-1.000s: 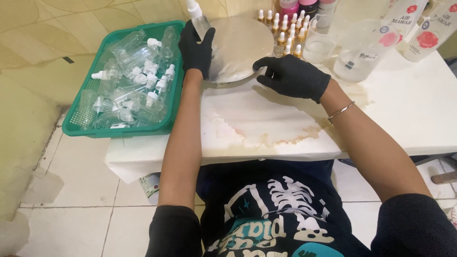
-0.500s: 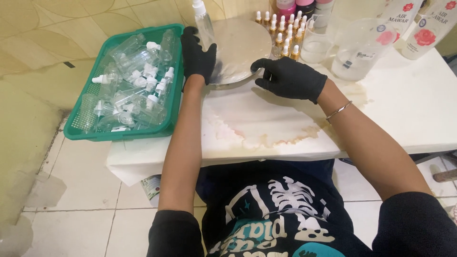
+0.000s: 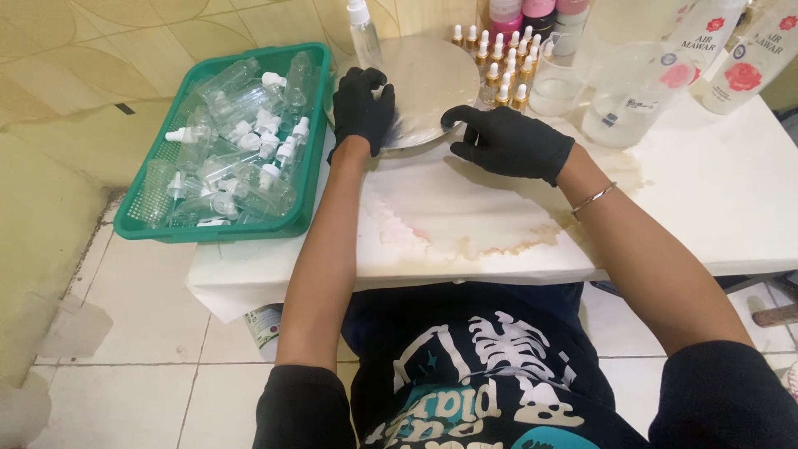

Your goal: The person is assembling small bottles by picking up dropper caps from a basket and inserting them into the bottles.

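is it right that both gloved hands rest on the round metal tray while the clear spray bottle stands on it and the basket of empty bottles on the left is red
Not quite: the basket is green, as the head view shows. Otherwise yes: left hand and right hand rest on the round metal tray, where the clear spray bottle stands.

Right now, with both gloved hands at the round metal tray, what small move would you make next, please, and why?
Probably steady the round metal tray with the right hand, whose fingers sit on its near edge, and draw the left hand back off its left side. A clear spray bottle stands upright just beyond that hand, so a careless move could tip it.
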